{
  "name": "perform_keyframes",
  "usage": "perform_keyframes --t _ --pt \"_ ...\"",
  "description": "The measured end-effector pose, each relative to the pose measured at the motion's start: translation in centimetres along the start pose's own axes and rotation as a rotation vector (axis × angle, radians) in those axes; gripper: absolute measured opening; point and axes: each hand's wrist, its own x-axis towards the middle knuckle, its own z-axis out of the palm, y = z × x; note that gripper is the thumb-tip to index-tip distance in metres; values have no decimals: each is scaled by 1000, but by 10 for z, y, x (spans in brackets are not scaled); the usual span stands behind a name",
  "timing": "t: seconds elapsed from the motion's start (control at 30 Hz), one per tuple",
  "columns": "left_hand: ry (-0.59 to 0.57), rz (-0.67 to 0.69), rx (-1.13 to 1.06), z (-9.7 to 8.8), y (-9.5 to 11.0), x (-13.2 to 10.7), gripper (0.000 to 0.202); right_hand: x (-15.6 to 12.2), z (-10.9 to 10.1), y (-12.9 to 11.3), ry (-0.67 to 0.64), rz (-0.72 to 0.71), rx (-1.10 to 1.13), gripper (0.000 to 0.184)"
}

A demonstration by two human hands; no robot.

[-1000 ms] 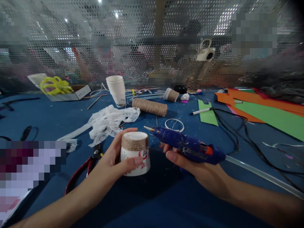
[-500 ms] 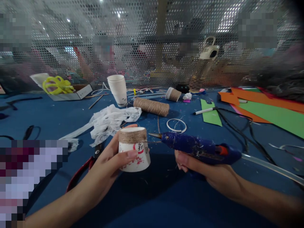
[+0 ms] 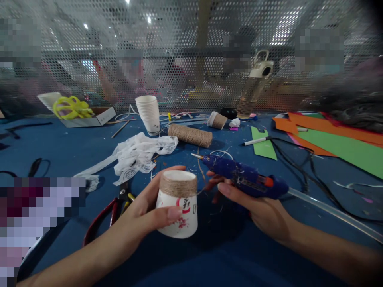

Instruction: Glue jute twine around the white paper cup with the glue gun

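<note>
A white paper cup (image 3: 176, 223) with red and black print is upside down in my left hand (image 3: 143, 203), thumb across its front and fingers behind. Brown twine (image 3: 178, 186) is wound in a band around the cup's narrow end. From the band's right side a loose strand runs back toward the twine spool (image 3: 190, 135). My right hand (image 3: 251, 203) is closed around a blue hot glue gun (image 3: 239, 175), whose metal tip points left, above and to the right of the cup, apart from it. A clear glue stick (image 3: 332, 211) sticks out of the gun's rear.
White lace (image 3: 134, 153) lies heaped beyond my left hand, with red-handled cutters (image 3: 100, 223) beside my forearm. Stacked paper cups (image 3: 149, 114), a yellow-handled item (image 3: 72, 108) in a box and a bottle (image 3: 254, 85) stand behind. Coloured sheets (image 3: 344, 147) and a black cord (image 3: 295, 161) lie right.
The cup in my left hand has come down and right, nearer to me. The glue gun has shifted up and slightly left, its tip now higher than the cup's twine band.
</note>
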Motion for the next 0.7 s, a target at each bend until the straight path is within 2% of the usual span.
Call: perform_keyframes --t 0.17,0.27,0.43,0.53,0.7 --pt "-206 -4 42 -3 -2 0 75 6 5 1 -28 -61 21 32" --pt "-229 -15 21 -3 -2 1 73 7 8 0 -55 -67 47 29" --pt "-283 36 -6 -4 -3 3 64 9 8 2 -7 -47 159 21" --pt "-308 15 -12 -7 -4 3 68 9 7 1 -4 -49 175 21" --pt "-461 -4 -5 -13 -6 -2 67 3 9 -10 2 -43 106 23"
